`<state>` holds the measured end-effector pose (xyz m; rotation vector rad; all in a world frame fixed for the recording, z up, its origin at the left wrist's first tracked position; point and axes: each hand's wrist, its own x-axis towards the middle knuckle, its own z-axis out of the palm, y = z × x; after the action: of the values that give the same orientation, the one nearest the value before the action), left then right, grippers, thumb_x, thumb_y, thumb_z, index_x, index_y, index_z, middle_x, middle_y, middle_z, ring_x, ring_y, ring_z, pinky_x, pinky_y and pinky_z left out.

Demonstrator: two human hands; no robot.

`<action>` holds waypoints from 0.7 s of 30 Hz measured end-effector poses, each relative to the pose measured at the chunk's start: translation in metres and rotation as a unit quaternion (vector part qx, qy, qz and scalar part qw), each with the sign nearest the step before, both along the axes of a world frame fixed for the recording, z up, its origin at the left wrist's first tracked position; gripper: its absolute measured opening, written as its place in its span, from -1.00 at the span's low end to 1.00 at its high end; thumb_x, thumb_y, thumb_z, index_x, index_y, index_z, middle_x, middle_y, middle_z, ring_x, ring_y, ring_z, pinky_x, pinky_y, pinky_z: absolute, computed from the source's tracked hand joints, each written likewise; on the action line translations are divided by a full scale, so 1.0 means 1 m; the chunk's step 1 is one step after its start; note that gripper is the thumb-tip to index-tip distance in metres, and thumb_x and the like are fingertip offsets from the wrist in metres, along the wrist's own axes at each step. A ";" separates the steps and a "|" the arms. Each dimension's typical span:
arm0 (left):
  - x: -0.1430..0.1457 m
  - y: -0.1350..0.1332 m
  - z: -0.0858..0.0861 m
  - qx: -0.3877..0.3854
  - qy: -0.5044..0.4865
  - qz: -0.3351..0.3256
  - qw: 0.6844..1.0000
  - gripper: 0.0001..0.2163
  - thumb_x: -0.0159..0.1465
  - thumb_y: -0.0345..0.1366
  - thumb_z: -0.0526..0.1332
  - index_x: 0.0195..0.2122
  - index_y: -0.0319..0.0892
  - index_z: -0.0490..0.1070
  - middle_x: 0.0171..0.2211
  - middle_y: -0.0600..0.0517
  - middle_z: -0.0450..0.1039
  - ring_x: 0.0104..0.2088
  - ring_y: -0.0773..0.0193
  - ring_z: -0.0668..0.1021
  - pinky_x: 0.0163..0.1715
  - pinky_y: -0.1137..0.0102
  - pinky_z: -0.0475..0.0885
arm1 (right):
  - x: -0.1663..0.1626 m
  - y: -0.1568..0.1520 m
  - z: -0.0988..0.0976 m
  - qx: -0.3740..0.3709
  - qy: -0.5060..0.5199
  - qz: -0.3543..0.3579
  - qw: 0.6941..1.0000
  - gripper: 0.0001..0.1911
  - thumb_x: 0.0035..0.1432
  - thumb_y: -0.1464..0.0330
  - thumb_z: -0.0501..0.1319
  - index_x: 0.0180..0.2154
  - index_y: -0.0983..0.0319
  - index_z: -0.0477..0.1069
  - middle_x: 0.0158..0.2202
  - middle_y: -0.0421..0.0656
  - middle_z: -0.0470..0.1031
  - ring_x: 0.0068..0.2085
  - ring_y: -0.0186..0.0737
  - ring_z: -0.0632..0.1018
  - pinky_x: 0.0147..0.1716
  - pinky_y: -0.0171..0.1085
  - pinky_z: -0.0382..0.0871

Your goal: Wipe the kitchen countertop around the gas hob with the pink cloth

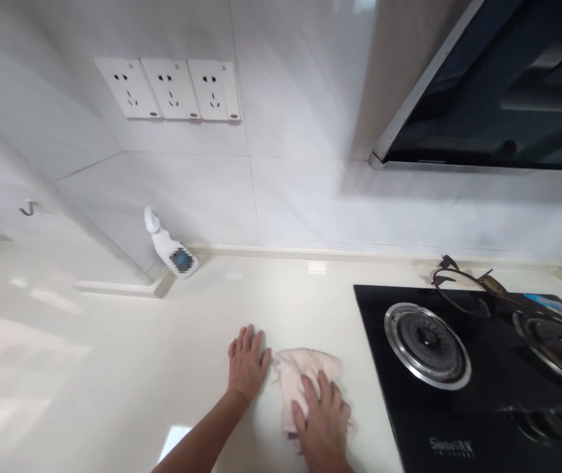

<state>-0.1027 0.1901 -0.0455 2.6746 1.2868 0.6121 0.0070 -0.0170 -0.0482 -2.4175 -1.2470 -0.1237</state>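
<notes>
A pale pink cloth (pixel 296 368) lies folded on the cream countertop (pixel 202 341), left of the black gas stove. On top of it rests my right hand (pixel 324 417), fingers spread and pressing the cloth flat against the counter. My left hand (pixel 248 364) lies palm down on the bare counter just left of the cloth, its fingers slightly apart and holding nothing. A white spray bottle (pixel 165 246) stands in the back corner against the wall, beyond both hands.
The black gas stove (pixel 374 348) fills the right side, with a burner (pixel 427 345) near its left edge and a loose pot-stand ring (pixel 458 309) at the back. A range hood (pixel 497 98) overhangs it. Wall sockets (pixel 171 90) sit above the counter; a wall corner (pixel 113 263) juts out left.
</notes>
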 end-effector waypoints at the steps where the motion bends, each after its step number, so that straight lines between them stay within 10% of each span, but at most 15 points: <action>1: -0.002 0.004 0.000 -0.009 -0.028 -0.001 1.000 -0.65 0.38 -0.25 0.15 0.12 -0.11 0.56 0.32 -0.23 0.42 0.37 -0.15 0.40 0.27 -0.10 0.36 | -0.005 0.016 0.006 0.022 0.028 0.020 0.999 -0.56 0.29 0.10 0.23 0.15 0.00 0.54 0.26 0.05 0.47 0.12 0.37 0.51 -0.08 0.28 0.45; 7: -0.016 0.017 0.015 -0.030 -0.173 0.024 0.984 -0.67 0.43 -0.21 0.05 0.05 -0.10 0.56 0.10 -0.17 0.57 0.13 -0.02 0.60 0.08 0.00 0.57 | 0.065 0.044 0.014 0.108 0.079 0.069 0.989 -0.57 0.47 0.10 -0.03 0.10 0.06 0.51 0.16 -0.07 0.52 0.12 -0.03 0.55 0.05 -0.06 0.51; 14: 0.020 -0.061 0.021 0.076 -0.061 -0.150 0.984 -0.59 0.36 -0.26 0.22 0.24 0.01 0.47 0.44 -0.14 0.26 0.45 -0.20 0.24 0.32 -0.17 0.24 | 0.245 0.038 0.002 0.095 0.002 -0.031 0.995 -0.50 0.38 0.15 -0.07 -0.02 0.26 0.53 0.15 0.17 0.48 0.22 0.16 0.45 0.26 0.19 0.28; 21: 0.043 -0.098 0.007 -0.028 0.019 -0.192 0.981 -0.30 0.26 0.13 0.30 0.40 0.06 0.30 0.50 -0.20 0.11 0.46 -0.39 0.18 0.37 -0.36 -0.01 | 0.269 0.053 -0.027 0.062 -0.021 -0.077 0.995 -0.30 0.40 0.09 -0.16 0.17 0.51 0.40 0.28 0.38 0.35 0.37 0.29 0.29 0.34 0.26 0.12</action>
<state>-0.0594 0.0924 -0.0381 2.7861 0.7445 0.4660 0.2761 0.0358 -0.0757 -2.4122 -1.0365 -0.2908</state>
